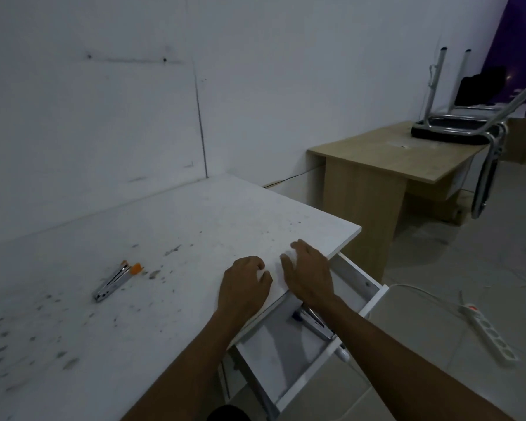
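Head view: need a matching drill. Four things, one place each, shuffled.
Things:
1. stapler
2. chair
3. power strip
4. drawer

Places:
a. on the floor
b. pulled open under the white desk
c. lying on the white desk
d. upside down on the wooden desk

Pairs: 1-c, 2-d, 3-a, 4-b
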